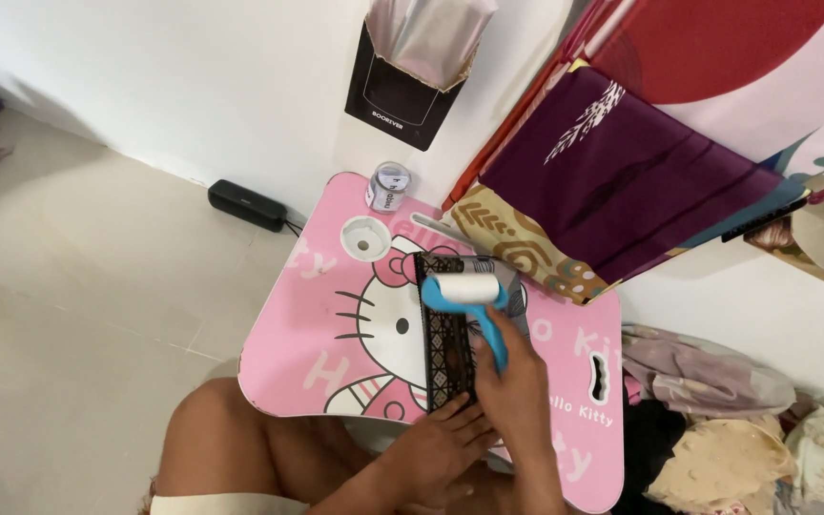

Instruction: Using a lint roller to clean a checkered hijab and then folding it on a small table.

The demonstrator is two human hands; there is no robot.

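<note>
Rolling step in hand: right hand [517, 386] gripped round lint roller [469, 296] handle, left hand [441, 448] flat, pinning patterned cloth [445, 334] on worktop [307, 334]. Next stroke needs steady pressure.

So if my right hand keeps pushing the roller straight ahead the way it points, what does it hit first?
Probably the far end of the dark patterned cloth under the lint roller in your right hand, then the folded fabrics beyond; depth is unclear.

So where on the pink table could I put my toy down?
The left half of the pink table is bare, between the round cup hole and the near edge. The right end by the slot is free too. The middle is crowded: patterned cloth, blue lint roller, right hand and left hand.
</note>
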